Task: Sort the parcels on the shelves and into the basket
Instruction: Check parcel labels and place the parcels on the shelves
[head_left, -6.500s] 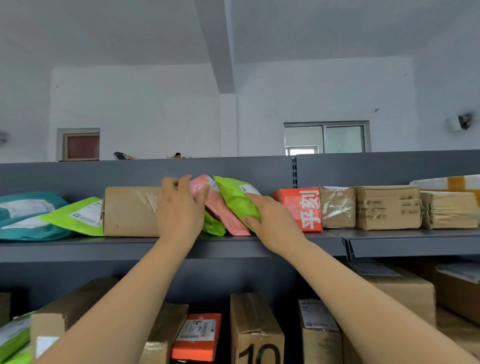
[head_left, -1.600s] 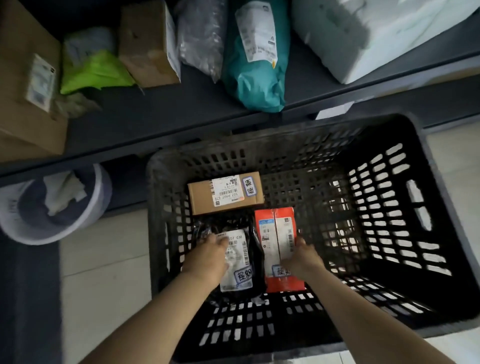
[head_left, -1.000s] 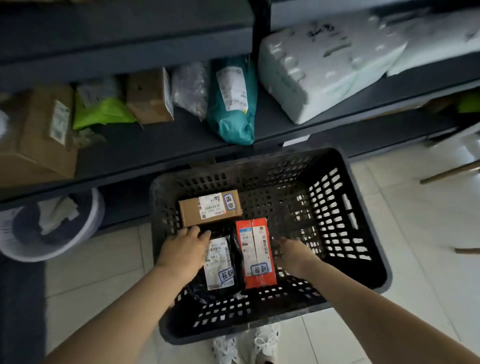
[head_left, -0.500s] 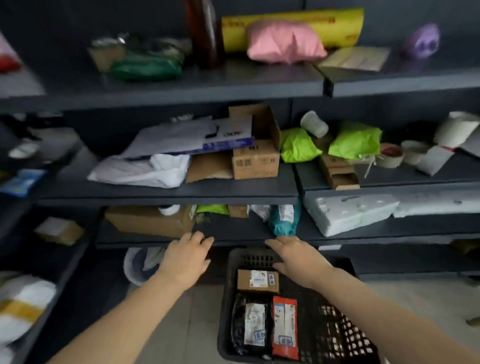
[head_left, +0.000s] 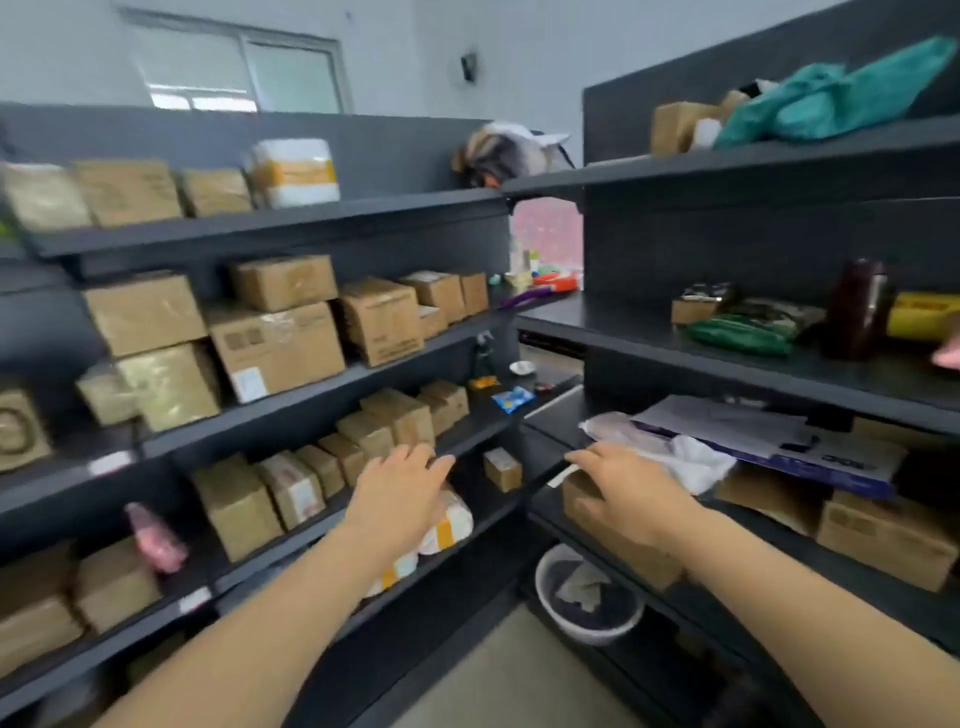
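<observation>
My left hand (head_left: 400, 493) has straight fingers over the white taped parcel (head_left: 451, 522) at 6 o'clock, my right hand (head_left: 628, 499) has loose fingers by the brown box (head_left: 615, 551) at 5 o'clock, both empty and out to pick the next one I guess, basket's out of shot.

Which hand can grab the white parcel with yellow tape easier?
Probably left. The left hand is open, nearly on the white parcel; the right hand is farther off, by a brown box.
</observation>
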